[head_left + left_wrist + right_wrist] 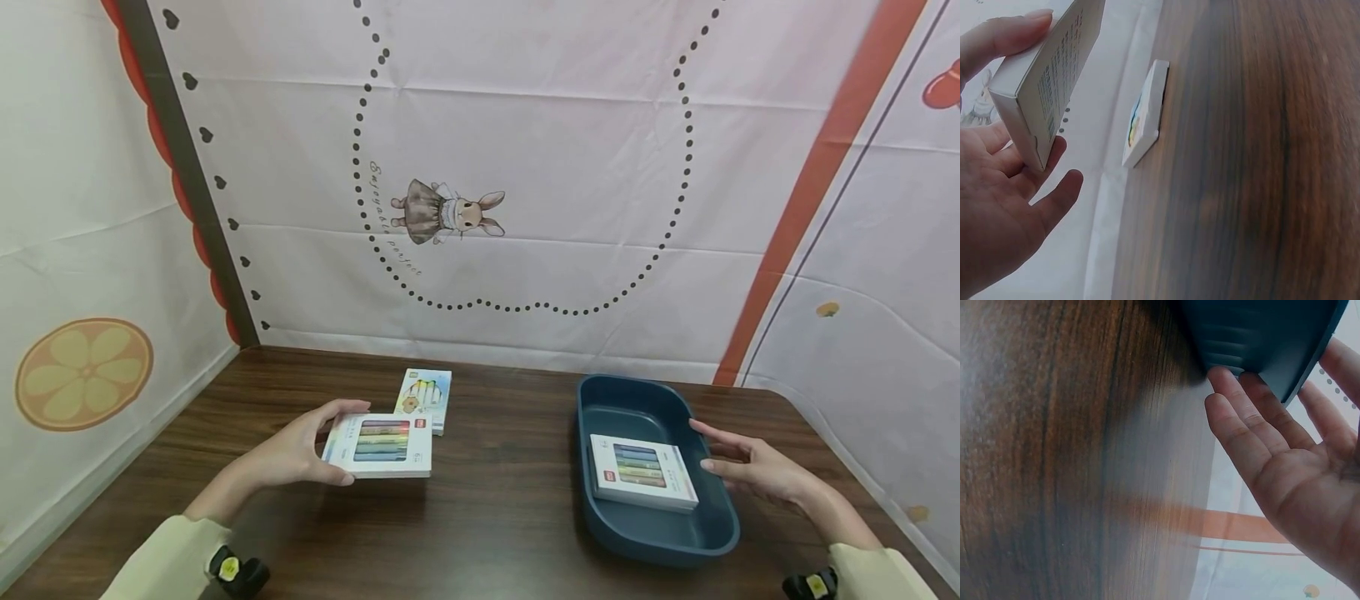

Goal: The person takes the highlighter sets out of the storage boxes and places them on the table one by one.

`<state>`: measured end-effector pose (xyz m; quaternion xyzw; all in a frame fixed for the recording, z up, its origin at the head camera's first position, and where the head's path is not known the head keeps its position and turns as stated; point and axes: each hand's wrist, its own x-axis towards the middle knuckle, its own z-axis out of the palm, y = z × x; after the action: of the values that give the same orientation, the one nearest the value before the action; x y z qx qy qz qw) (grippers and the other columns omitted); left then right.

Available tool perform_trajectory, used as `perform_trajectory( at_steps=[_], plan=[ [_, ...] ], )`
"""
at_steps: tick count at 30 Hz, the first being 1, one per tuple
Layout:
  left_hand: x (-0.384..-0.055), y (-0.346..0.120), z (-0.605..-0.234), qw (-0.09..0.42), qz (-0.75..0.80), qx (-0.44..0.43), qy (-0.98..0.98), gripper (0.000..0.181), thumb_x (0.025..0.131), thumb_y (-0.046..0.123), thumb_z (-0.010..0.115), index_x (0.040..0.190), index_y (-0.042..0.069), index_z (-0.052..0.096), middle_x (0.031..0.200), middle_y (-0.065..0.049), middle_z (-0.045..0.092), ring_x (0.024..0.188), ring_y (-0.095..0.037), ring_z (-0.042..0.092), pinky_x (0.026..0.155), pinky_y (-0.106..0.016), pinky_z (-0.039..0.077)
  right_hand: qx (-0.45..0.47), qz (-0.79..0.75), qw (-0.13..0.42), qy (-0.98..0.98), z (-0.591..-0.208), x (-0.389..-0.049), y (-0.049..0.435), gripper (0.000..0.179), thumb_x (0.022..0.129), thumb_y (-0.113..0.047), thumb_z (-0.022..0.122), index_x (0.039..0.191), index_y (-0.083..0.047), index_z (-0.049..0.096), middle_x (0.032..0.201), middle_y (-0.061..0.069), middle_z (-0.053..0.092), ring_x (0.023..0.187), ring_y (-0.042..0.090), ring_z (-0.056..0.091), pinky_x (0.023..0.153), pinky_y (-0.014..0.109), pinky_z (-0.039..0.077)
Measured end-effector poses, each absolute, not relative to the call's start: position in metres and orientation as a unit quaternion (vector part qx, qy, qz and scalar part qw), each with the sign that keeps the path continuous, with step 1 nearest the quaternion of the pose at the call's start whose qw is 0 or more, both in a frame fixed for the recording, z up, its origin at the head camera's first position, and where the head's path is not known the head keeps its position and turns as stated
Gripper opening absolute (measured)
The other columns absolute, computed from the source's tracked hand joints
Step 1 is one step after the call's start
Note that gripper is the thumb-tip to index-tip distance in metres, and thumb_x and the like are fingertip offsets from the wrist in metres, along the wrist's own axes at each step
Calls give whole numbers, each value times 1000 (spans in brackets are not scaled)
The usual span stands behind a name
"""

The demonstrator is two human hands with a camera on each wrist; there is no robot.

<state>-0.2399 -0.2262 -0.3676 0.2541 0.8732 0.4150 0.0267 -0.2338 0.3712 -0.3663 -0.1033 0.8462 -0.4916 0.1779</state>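
Head view: a brown worktop carries a dark blue tray towards its right, the tray's long axis running away from the person at a slight slant. The right hand, the nearer one, touches the tray's right side with nearly straight fingers. Well apart on the tray's left, the left hand grips a white box between thumb and fingers, raised above the worktop, long axis left to right; the tray lies to that hand's right. A similar box lies roughly crosswise inside the tray. Partly hidden behind the held one, a pale illustrated box lies lengthwise away from the person. Cloth lettering reads "Enjoyable perfect"; the white box's red logo is illegible.
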Motion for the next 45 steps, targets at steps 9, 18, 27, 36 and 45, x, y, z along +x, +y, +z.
perform_trajectory(
  at_steps=[9, 18, 27, 36, 45],
  plan=[
    [-239, -237, -372, 53, 418, 247, 873, 84, 61, 22, 81, 130, 2, 39, 124, -16, 47, 103, -29, 44, 81, -40, 34, -102, -491, 179, 846, -366, -234, 371, 63, 92, -20, 54, 144, -11, 20, 136, 44, 11, 114, 48, 43, 80, 48, 48],
    [-238, -246, -375, 79, 427, 242, 868, 83, 61, 19, 81, 130, 2, 39, 123, -16, 47, 101, -27, 44, 80, -34, 35, -99, -497, 182, 843, -366, -233, 370, 64, 92, -19, 54, 145, -12, 19, 136, 44, 10, 114, 45, 45, 81, 48, 48],
    [-240, -251, -379, 84, 413, 248, 872, 82, 60, 20, 82, 128, 0, 41, 127, -17, 45, 104, -26, 43, 85, -36, 33, -97, -494, 176, 846, -366, -233, 370, 63, 91, -20, 54, 144, -12, 21, 136, 44, 11, 113, 47, 45, 80, 48, 48],
    [-240, -256, -381, 86, 404, 258, 874, 81, 60, 20, 81, 127, -1, 41, 125, -15, 47, 102, -24, 45, 83, -28, 35, -95, -493, 173, 847, -366, -232, 370, 63, 91, -20, 55, 144, -12, 21, 136, 44, 13, 112, 45, 47, 80, 48, 48],
    [-243, -260, -384, 105, 390, 253, 879, 82, 59, 19, 81, 128, 1, 41, 124, -15, 47, 100, -24, 46, 83, -34, 33, -99, -497, 178, 843, -366, -233, 371, 63, 91, -19, 54, 144, -13, 22, 136, 44, 11, 112, 43, 48, 80, 47, 48]
  ],
)
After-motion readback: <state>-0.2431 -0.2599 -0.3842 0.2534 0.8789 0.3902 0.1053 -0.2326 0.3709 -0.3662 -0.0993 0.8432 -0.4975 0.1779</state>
